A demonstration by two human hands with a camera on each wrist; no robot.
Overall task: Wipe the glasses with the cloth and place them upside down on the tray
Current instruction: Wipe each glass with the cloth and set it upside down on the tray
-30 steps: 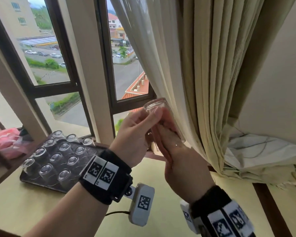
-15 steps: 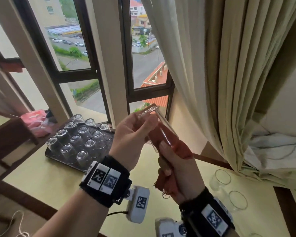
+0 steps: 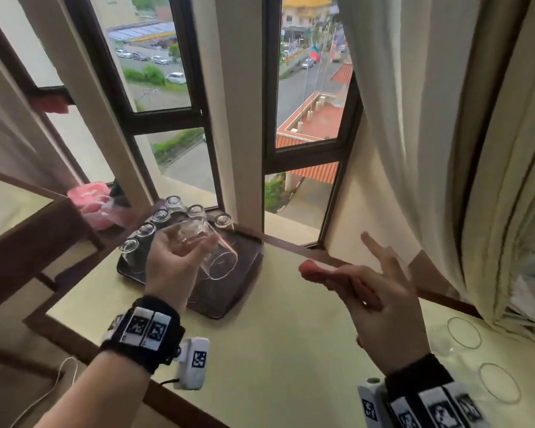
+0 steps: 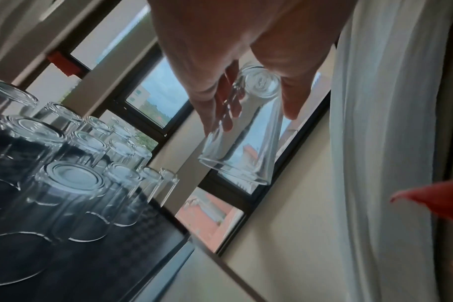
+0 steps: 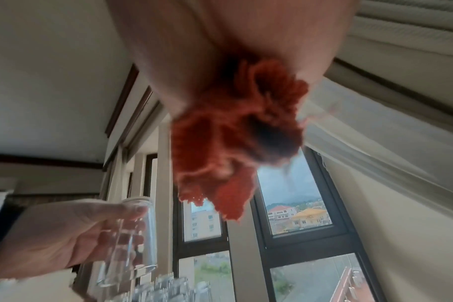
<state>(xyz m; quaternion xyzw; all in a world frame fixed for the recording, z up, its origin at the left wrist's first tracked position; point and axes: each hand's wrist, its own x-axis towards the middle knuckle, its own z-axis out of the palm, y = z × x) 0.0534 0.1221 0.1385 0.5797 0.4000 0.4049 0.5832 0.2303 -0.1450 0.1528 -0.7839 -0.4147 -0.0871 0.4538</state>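
2 hands apart: left hand (image 3: 173, 267) grips a glass (image 3: 209, 250) above the tray (image 3: 229, 301), right hand (image 3: 380, 304) pinches the cloth (image 3: 314, 270).

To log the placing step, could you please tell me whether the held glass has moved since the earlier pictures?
Yes. The glass, gripped by the left hand, has gone left and down, from beside the curtain to over the tray.
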